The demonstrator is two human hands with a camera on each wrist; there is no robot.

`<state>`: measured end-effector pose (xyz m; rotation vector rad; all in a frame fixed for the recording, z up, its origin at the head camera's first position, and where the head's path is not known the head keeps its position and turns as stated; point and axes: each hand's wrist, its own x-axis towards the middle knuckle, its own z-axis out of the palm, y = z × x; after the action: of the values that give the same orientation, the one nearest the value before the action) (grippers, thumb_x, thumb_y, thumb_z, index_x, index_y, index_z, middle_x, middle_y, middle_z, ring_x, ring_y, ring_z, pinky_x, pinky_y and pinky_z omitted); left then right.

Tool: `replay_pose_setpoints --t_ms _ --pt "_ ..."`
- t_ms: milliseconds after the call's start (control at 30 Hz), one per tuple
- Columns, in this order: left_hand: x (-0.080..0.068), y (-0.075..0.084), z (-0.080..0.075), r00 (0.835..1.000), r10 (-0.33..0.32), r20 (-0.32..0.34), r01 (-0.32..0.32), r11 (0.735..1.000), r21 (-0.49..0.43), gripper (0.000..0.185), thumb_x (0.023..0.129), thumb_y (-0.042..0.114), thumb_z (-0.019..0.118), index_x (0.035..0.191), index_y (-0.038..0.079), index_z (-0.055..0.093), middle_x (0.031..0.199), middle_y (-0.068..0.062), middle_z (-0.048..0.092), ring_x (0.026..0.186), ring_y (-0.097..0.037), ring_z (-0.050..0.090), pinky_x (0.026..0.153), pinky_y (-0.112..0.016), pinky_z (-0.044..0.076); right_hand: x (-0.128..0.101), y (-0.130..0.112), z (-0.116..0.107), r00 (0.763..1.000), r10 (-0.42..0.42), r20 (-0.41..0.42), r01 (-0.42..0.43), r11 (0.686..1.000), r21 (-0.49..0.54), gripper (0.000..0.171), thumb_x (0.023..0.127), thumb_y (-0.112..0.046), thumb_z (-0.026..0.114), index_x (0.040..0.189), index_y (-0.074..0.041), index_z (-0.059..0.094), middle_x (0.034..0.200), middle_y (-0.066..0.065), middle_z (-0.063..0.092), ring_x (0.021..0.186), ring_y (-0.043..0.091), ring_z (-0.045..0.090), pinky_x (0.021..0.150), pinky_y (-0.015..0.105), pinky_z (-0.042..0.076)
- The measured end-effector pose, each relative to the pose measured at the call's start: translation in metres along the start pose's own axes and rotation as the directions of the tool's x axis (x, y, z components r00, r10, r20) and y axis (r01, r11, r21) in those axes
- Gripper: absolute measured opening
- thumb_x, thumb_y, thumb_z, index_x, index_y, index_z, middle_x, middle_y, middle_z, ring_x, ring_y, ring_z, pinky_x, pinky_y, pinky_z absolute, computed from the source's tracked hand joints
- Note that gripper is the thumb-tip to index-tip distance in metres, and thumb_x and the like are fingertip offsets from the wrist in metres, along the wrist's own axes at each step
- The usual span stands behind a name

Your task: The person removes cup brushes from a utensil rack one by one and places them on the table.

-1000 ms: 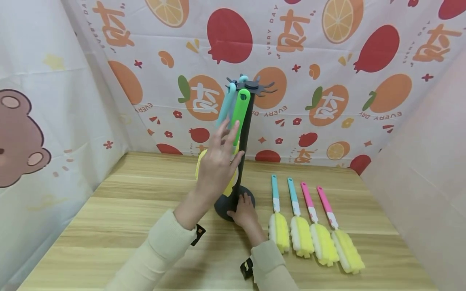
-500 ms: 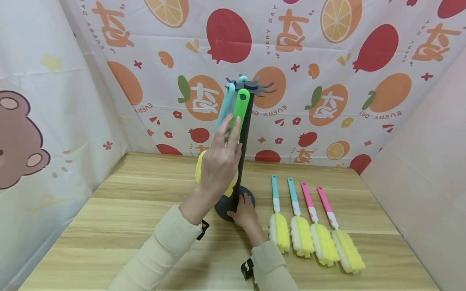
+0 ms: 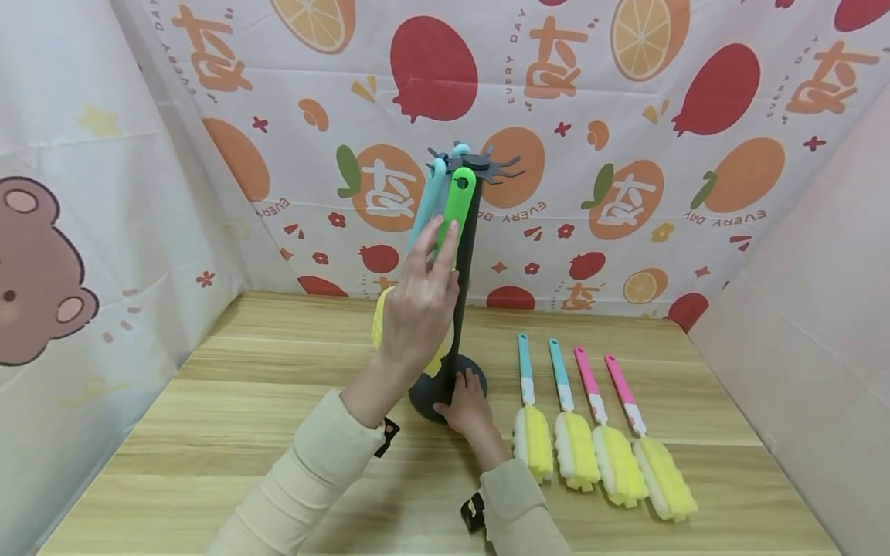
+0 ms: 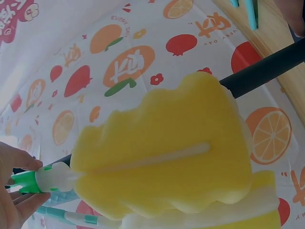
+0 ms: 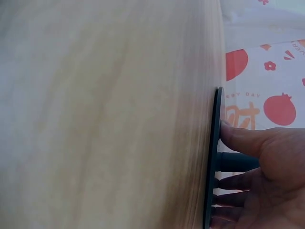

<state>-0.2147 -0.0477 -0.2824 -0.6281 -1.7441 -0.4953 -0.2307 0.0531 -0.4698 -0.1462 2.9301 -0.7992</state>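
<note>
Pinching the green brush handle (image 3: 455, 212) hung on the dark rack (image 3: 464, 255), the left hand (image 3: 417, 309) reached up while the right hand (image 3: 464, 401) pressed flat-fingered on its base (image 3: 424, 398).

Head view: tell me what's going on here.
A person's left hand holds the green-handled sponge brush hanging on the dark rack, beside teal ones. The right hand presses on the rack's round base. Four more brushes, two teal and two pink, lie in a row on the wooden table.

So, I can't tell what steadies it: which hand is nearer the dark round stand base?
Right. The right hand presses on the dark round stand base; the left hand is up at the green brush handle.
</note>
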Motion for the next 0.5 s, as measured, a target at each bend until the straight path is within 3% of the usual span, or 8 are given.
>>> replay_pose_setpoints --t_ms 100,500 --pt "0.001 0.000 -0.003 1.000 -0.014 0.007 0.014 1.000 -0.021 0.058 0.078 -0.005 0.070 0.131 -0.003 0.047 0.128 -0.021 0.043 0.096 -0.029 0.060 0.056 -0.030 0.052 0.000 0.000 0.000 1.000 0.000 0.002 0.000 1.000 -0.003 0.072 0.086 -0.030 0.065 0.136 0.010 0.033 0.143 0.027 0.023 0.132 0.039 0.020 0.104 0.045 0.023" --pt "0.007 0.001 -0.012 0.999 -0.015 0.030 0.018 0.995 -0.102 0.060 0.076 -0.007 0.070 0.131 -0.005 0.046 0.126 -0.023 0.042 0.102 -0.030 0.056 0.074 -0.034 0.052 0.002 0.003 0.002 1.000 -0.002 0.002 0.002 1.000 -0.008 0.072 0.086 -0.031 0.065 0.136 0.009 0.033 0.143 0.026 0.023 0.132 0.038 0.020 0.103 0.046 0.024"
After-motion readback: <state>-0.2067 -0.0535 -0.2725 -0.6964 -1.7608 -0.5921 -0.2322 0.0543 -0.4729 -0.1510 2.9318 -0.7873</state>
